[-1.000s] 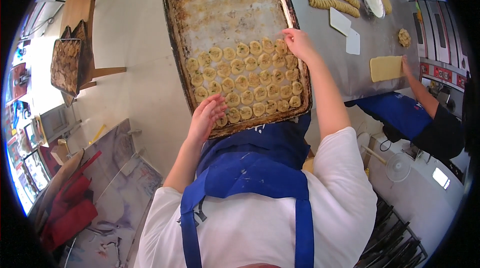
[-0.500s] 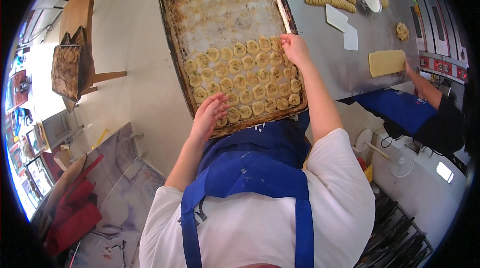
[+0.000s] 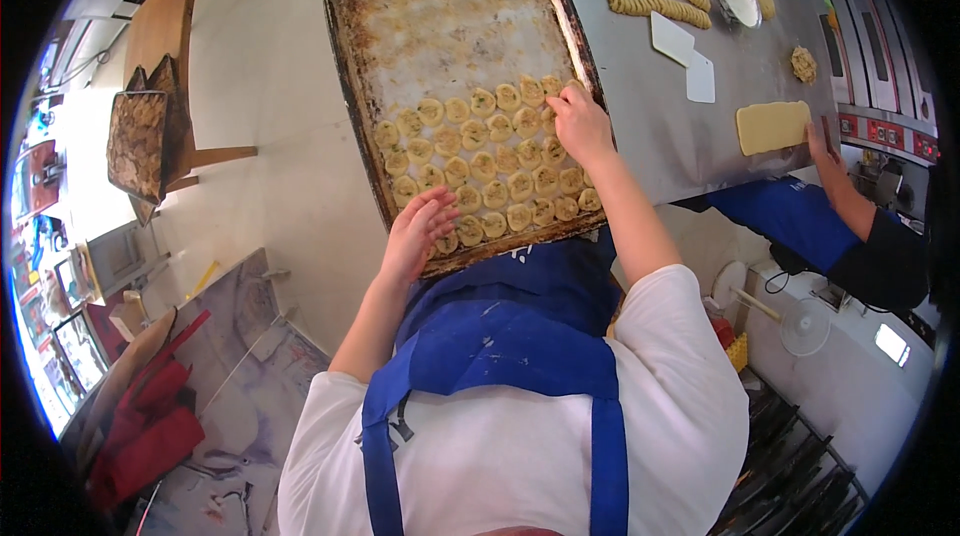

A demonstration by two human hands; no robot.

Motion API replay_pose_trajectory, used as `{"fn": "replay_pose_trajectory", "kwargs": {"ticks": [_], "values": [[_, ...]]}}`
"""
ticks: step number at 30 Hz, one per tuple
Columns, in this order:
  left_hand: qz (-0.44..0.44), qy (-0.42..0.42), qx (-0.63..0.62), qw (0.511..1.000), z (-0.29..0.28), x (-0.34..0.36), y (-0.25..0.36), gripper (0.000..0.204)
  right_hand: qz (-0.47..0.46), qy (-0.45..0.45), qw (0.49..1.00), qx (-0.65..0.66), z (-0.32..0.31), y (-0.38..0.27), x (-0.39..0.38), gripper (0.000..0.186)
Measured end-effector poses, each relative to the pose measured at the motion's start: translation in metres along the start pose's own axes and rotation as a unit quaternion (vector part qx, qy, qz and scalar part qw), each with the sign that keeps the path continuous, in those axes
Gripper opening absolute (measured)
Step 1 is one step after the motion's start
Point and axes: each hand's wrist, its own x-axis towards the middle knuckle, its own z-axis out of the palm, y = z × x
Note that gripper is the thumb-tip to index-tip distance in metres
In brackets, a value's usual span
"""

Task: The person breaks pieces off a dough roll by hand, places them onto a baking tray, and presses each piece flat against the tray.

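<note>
The hands are apart over a worn baking tray. Taking that tray as a clock face, the left hand is at seven, fingers loosely spread; the right hand is at three, fingertips bent down among small round dough pieces, and whether they pinch one cannot be told. The pieces fill the tray's lower half in rows. Beyond, on a metal desk, two ridged dough rolls lie toward two o'clock, a flat dough slab toward three.

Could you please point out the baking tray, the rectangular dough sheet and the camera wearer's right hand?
Baking tray (image 3: 450, 26): head view, on its bare inner surface.
Rectangular dough sheet (image 3: 773, 128): head view, middle of its top face.
Right hand (image 3: 584, 124): head view, back of the hand.
</note>
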Motion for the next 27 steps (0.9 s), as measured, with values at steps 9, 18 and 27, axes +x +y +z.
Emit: {"fn": "replay_pose_trajectory", "kwargs": {"ticks": [9, 18, 27], "values": [[-0.015, -0.048, 0.067, 0.997, 0.011, 0.006, -0.001, 0.042, -0.003, 0.099, 0.992, 0.079, -0.037, -0.022, -0.044, 0.029], [-0.012, -0.115, 0.072, 0.991, 0.08, 0.026, 0.006, 0.045, 0.043, 0.127, 0.991, 0.018, -0.088, 0.042, -0.123, 0.026], [0.013, -0.016, 0.027, 0.999, 0.102, 0.025, -0.019, 0.047, 0.005, -0.005, 0.998, -0.057, -0.083, 0.16, -0.043, 0.04]]}}
